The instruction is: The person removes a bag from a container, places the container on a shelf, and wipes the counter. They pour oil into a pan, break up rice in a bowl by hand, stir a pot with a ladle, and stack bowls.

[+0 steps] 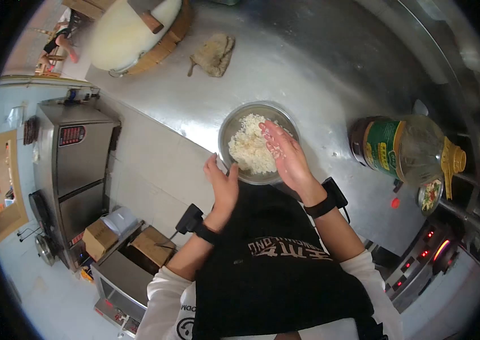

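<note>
A round metal bowl (225,120) with white cooked rice (249,150) in it stands on the steel counter in front of me. My right hand (288,156) is over the bowl's right side, fingers stretched out and held together. Grains of rice stick to its palm and fingers. At the lower left rim is my left hand (223,184), its thumb spread from the curled fingers and its thumb tip right at the rim. Both wrists wear black bands with small boxes on them.
Right of the bowl a big plastic bottle (384,146) with a green label lies across the view, near a red cap (395,203). A crumpled cloth (214,55) and a wooden tub (160,51) are farther back. A dish of chopped food (431,195) sits at right.
</note>
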`<action>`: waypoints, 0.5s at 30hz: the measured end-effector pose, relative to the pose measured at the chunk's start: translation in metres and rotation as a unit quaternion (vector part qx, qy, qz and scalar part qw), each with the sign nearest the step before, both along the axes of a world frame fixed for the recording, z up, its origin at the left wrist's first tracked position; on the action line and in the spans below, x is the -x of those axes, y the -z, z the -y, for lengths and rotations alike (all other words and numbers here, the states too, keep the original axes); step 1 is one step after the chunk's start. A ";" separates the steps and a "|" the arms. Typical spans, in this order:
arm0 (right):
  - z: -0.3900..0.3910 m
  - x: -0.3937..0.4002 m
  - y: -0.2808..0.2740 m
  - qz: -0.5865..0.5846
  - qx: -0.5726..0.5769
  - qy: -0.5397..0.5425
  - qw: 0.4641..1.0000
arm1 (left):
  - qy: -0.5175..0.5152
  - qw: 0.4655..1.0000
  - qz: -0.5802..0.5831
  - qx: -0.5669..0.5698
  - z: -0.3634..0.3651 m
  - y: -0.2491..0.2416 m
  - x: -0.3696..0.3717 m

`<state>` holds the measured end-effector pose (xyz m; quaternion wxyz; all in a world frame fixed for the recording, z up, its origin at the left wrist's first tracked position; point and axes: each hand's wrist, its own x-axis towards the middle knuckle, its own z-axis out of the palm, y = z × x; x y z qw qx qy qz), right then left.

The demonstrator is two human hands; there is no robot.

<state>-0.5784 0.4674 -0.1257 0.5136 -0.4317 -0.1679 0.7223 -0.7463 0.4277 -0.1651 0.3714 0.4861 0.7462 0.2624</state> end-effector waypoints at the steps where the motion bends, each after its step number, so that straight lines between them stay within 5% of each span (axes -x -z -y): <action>1: -0.004 0.001 0.000 -0.010 -0.005 0.000 1.000 | 0.000 1.000 -0.010 -0.005 -0.005 -0.014 -0.004; 3: -0.009 0.003 0.003 -0.063 0.071 0.000 0.995 | 0.220 0.957 -0.034 -0.186 -0.013 -0.040 -0.019; 5: -0.006 0.007 0.017 -0.069 0.058 -0.016 0.996 | 0.403 0.899 -0.037 -0.166 -0.024 -0.067 -0.040; 9: -0.005 0.005 0.025 -0.212 0.067 0.001 0.975 | 0.514 0.837 0.059 -0.177 -0.036 -0.058 -0.056; 15: 0.002 0.014 0.003 -0.297 0.125 0.091 0.942 | 0.551 0.827 -0.022 -0.111 -0.073 -0.035 -0.029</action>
